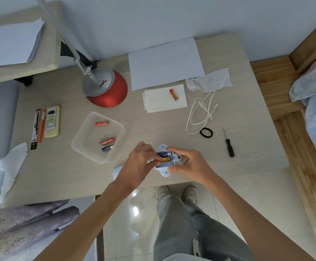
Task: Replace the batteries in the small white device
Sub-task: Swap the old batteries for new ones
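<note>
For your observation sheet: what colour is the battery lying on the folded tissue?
Orange and yellow: the battery on the tissue, seen in the head view.

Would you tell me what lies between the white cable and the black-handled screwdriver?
A black hair tie lies there, by the white cable's loop and apart from the screwdriver, as the head view shows.

The one word that read clearly was "COOPER", printed in dark capitals on the silver cap of the red lamp base (pixel 108 93), at about eleven o'clock from the middle of the surface (pixel 153 129). The dark battery (pixel 107 147) in the clear tray (pixel 87 155), near nine o'clock, bore white lettering, possibly a brand, too small to read.
</note>
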A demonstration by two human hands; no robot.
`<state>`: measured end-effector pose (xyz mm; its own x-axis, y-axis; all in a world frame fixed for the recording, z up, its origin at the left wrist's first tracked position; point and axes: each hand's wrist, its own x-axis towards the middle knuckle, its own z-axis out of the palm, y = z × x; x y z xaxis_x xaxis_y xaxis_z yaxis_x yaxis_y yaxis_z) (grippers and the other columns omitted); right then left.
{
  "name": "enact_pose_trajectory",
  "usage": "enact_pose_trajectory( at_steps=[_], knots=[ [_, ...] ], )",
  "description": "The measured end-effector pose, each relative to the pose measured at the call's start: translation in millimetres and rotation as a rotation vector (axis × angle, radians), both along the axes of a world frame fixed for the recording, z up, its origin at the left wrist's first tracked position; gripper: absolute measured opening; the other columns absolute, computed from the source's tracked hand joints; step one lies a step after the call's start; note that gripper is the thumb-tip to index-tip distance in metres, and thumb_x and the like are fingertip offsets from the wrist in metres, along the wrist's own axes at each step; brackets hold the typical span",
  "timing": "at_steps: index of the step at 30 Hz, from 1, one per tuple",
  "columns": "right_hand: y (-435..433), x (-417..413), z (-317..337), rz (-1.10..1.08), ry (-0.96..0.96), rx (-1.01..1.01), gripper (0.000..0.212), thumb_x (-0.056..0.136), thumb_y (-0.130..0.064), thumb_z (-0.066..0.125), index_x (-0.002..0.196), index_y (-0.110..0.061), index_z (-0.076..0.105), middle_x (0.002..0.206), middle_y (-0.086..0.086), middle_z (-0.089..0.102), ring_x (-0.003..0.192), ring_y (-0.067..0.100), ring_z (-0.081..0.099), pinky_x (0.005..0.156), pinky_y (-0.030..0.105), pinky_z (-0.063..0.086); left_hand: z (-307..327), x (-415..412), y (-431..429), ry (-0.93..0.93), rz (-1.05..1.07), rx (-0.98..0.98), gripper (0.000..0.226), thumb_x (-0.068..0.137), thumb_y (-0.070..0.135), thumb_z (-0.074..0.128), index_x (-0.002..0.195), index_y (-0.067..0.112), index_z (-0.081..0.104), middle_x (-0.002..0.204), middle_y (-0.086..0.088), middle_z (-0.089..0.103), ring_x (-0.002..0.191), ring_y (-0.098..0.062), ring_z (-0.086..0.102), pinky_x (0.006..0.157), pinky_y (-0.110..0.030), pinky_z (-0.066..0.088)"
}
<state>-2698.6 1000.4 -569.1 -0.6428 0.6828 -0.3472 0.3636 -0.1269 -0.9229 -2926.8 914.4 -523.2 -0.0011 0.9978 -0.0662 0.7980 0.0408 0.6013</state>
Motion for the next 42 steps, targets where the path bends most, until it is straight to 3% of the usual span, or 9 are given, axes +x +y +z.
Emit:
enact_pose_trajectory(
  at_steps=[21,29,31,34,42],
  knots=[
    [-2.4,-2.9,0.7,0.001,-0.010,0.017,0.073,0.078,-0.041,0.094,0.145,-0.036,0.067,0.133,-0.013,0.076,0.118,0.012,0.075,0.101,0.047,0.063,-16.5,7.8,2.1,0.017,0.038,-0.058,0.016,0.086,0.010,0.089,0.101,0.015,0.088,0.085,0.001,0.069,0.083,-0.011,0.046,0.068,-0.011,0.030],
    [-3.4,-1.1,-2.0,-0.040,-0.003,-0.019,0.072,0.078,-0.035,0.097,0.144,-0.032,0.069,0.130,-0.012,0.077,0.118,0.012,0.075,0.102,0.047,0.062,13.8,3.5,16.0,0.006,0.154,-0.017,0.032,0.091,0.023,0.086,0.122,0.016,0.081,0.109,0.003,0.070,0.101,-0.015,0.059,0.083,-0.031,0.056],
    [-3.7,-1.6,-3.2,-0.046,-0.002,-0.032,0.071,0.077,-0.037,0.097,0.143,-0.035,0.070,0.131,-0.012,0.077,0.120,0.012,0.074,0.103,0.047,0.062,25.6,-1.7,27.2,0.067,0.163,0.021,0.039,0.093,0.030,0.085,0.129,0.016,0.078,0.116,0.001,0.070,0.111,-0.016,0.060,0.093,-0.029,0.054],
    [-3.2,-2.0,-2.9,-0.048,-0.004,-0.049,0.070,0.077,-0.036,0.097,0.141,-0.037,0.070,0.132,-0.013,0.076,0.121,0.010,0.074,0.104,0.045,0.062,38.5,-10.2,52.1,0.246,0.134,0.081,0.054,0.093,0.037,0.084,0.137,0.010,0.071,0.126,-0.008,0.068,0.121,-0.025,0.060,0.098,-0.037,0.055],
    [-5.3,-2.1,-2.6,-0.053,0.002,-0.055,0.074,0.077,-0.044,0.096,0.145,-0.035,0.068,0.135,-0.013,0.075,0.123,0.011,0.073,0.104,0.045,0.062,33.8,-20.9,131.7,0.522,0.040,0.075,0.069,0.088,0.045,0.076,0.136,-0.001,0.061,0.130,-0.018,0.062,0.119,-0.037,0.059,0.104,-0.051,0.054]
  ],
)
